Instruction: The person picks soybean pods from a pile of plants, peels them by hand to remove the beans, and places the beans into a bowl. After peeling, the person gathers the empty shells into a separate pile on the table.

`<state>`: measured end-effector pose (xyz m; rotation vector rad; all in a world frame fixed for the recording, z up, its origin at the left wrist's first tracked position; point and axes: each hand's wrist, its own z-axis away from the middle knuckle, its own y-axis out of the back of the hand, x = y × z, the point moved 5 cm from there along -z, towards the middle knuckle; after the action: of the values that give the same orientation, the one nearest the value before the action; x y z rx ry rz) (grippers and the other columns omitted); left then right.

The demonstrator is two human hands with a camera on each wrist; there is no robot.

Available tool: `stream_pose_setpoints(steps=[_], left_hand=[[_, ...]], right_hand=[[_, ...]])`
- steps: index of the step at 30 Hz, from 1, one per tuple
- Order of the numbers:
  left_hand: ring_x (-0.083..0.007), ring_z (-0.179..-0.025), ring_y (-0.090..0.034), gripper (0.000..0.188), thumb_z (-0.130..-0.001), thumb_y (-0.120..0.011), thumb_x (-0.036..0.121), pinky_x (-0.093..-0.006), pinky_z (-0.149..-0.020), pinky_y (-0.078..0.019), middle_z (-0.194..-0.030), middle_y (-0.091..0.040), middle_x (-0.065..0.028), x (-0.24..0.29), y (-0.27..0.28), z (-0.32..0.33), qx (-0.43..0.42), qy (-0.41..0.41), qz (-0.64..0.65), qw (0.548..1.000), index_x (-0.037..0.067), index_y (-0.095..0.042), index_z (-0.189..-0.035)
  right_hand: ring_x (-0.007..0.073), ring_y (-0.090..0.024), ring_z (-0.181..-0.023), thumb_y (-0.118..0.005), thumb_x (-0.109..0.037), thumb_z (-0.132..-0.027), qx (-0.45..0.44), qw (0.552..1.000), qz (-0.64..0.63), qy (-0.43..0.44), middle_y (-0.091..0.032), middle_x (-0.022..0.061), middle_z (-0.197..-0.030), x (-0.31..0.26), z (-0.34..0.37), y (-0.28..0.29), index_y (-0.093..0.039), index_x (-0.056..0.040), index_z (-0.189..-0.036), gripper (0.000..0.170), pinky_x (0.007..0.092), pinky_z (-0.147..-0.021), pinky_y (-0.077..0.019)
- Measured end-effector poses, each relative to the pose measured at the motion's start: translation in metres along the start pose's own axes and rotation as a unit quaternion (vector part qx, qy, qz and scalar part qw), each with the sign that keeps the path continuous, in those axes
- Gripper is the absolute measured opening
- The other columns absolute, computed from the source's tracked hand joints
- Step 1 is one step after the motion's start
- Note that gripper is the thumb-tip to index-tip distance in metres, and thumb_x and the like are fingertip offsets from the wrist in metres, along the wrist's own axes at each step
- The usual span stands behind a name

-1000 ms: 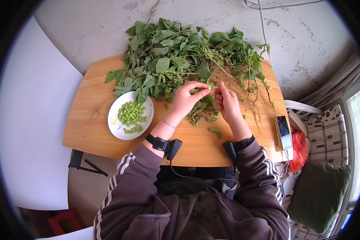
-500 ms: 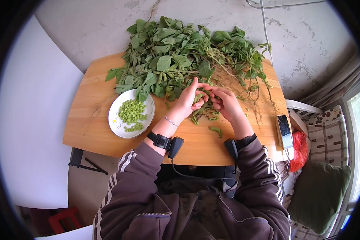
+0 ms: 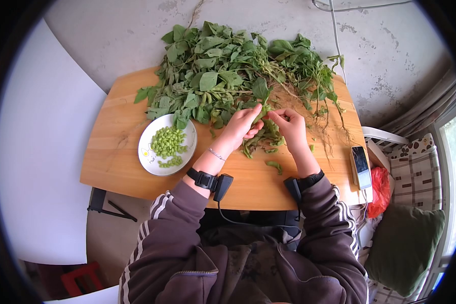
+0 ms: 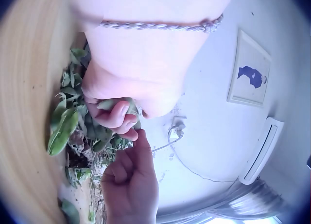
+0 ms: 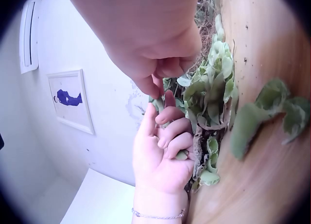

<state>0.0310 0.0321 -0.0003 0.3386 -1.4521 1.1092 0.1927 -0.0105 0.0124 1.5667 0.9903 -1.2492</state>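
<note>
My left hand [image 3: 241, 124] grips green soybean pods over the middle of the table, one pod [image 3: 261, 114] sticking up between thumb and forefinger. More green [image 4: 108, 104] shows under its curled fingers in the left wrist view. My right hand [image 3: 293, 133] meets it from the right, thumb and forefinger pinching the far end of that pod. Beneath both hands lies a heap of opened pods [image 5: 214, 95], partly hidden by them in the head view. Shelled green soybeans [image 3: 166, 142] fill part of a white plate [image 3: 151, 166] left of the left hand.
Uprooted soybean plants [image 3: 202, 66] with leaves and roots cover the table's back. A loose pod [image 3: 274, 165] lies near the front. At the right edge rests a phone [image 3: 359, 164] with a cable, beside a red plastic bag [image 3: 379, 192] and a cushioned seat.
The hands parted slightly at the fingertips, and a pod has come up between the left thumb and forefinger. The right fingers now pinch its end. The plate and plants stay where they were.
</note>
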Motion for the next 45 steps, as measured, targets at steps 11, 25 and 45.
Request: stream_pose_setpoints(steps=[11,25,45], left_hand=[[-0.0004,-0.055,-0.042,0.026,-0.097,-0.067,0.024,-0.0182,-0.047,-0.0301,-0.074,-0.058,0.0032,0.010,0.001,0.002,0.027,-0.114,-0.165,0.979,0.001,-0.069,-0.108],[-0.0012,-0.050,-0.040,0.026,-0.096,-0.069,0.030,-0.0202,-0.045,-0.0279,-0.063,-0.055,0.0057,0.011,0.006,0.000,0.040,-0.146,-0.168,0.974,0.004,-0.068,-0.096],[-0.0009,-0.041,-0.026,0.029,-0.100,-0.058,0.024,-0.0192,-0.037,-0.0184,-0.055,-0.034,0.0115,-0.005,0.004,-0.002,-0.072,0.111,0.147,0.980,0.011,-0.052,-0.075]], right_hand=[[0.0116,-0.046,-0.054,-0.069,-0.032,-0.094,0.020,0.986,0.131,0.106,-0.056,0.0061,-0.060,-0.005,-0.002,-0.001,-0.068,0.0008,-0.081,0.036,0.0296,-0.051,-0.0389],[0.0170,-0.053,-0.060,-0.059,-0.026,-0.101,-0.063,0.988,0.087,0.115,-0.062,0.0103,-0.067,-0.011,0.005,-0.014,-0.069,0.0000,-0.091,0.030,0.0322,-0.059,-0.0455],[0.0216,-0.047,-0.060,-0.060,-0.019,-0.100,-0.108,0.961,0.147,0.207,-0.053,0.0124,-0.066,-0.033,0.018,-0.017,-0.062,0.0000,-0.089,0.022,0.0335,-0.058,-0.0435]])
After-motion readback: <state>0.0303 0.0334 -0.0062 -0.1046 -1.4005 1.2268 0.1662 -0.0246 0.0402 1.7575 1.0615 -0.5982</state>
